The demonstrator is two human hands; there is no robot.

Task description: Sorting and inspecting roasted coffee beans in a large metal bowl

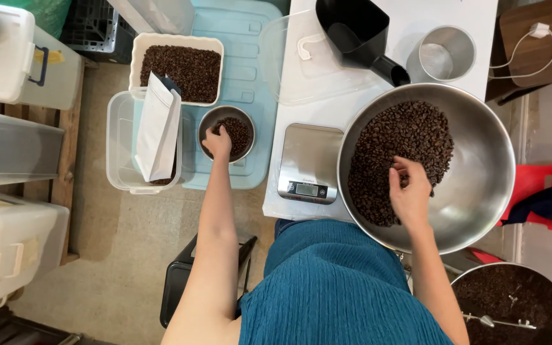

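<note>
My right hand [409, 191] rests in a large steel bowl [480, 185], fingers pinching among the dark coffee beans [404, 137] heaped on its left side. My left hand [217, 140] reaches out to a small steel bowl [207, 121] that holds a few beans, fingertips closed over its rim and contents. Whether either hand holds beans is hidden by the fingers. The small bowl sits on a light blue lid [237, 51].
A digital kitchen scale [308, 163] lies on the white table between the bowls. A black scoop [356, 32], a steel cup [445, 54], a white tray of beans [180, 70], a white pouch [158, 128] in a clear tub and plastic bins surround me.
</note>
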